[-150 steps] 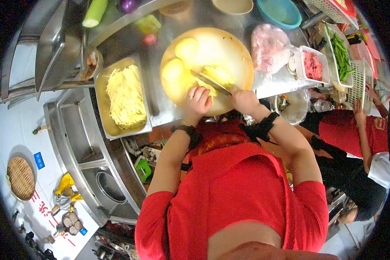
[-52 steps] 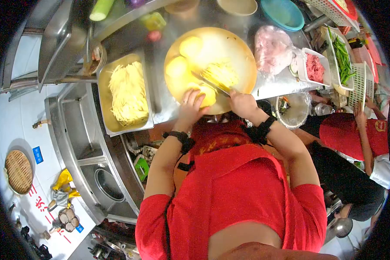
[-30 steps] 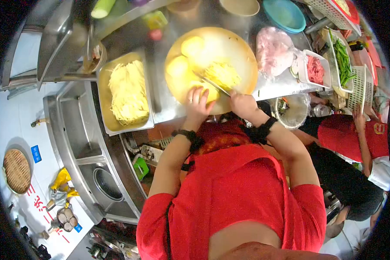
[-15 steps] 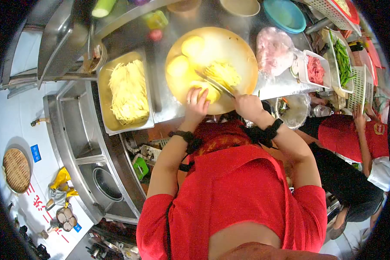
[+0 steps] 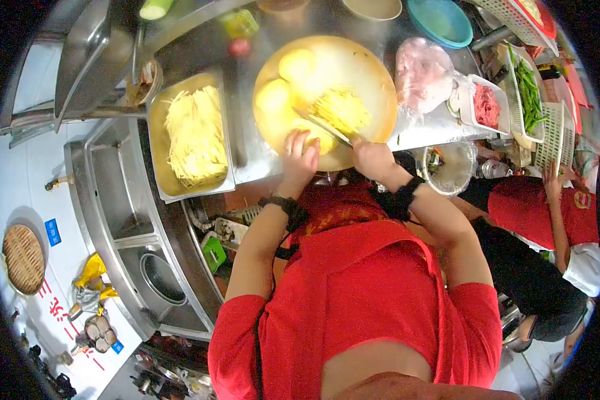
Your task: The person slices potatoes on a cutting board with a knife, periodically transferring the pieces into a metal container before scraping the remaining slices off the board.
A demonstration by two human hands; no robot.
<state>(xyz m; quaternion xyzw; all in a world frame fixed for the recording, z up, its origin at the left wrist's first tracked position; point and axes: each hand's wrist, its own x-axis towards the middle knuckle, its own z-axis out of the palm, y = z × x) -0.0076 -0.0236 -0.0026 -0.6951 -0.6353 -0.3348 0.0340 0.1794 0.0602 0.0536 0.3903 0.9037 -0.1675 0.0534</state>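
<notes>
My right hand (image 5: 372, 160) is closed around the handle of a kitchen knife (image 5: 327, 127). Its blade slants up and left across a round cutting board (image 5: 377, 77), over a yellow peeled potato (image 5: 321, 139). With bent fingers, my left hand (image 5: 300, 159) holds that potato near the board's front edge. Beyond the blade lies a heap of potato shreds (image 5: 343, 110). Whole peeled potatoes (image 5: 273, 97) rest on the board's left side. Left of the board, a metal tray (image 5: 159, 167) holds a thick pile of pale yellow strips (image 5: 195, 137).
Right of the board are a plastic bag (image 5: 421, 75), a white container of minced meat (image 5: 487, 105) and a basket of green peppers (image 5: 528, 97). A blue bowl (image 5: 440, 23) stands behind. A metal sink (image 5: 123, 187) is at left; a co-worker (image 5: 543, 210) stands at right.
The knife and my right hand have shifted slightly left, and my left hand has moved a little left and down along the potato. The scene otherwise moves only slightly with the camera.
</notes>
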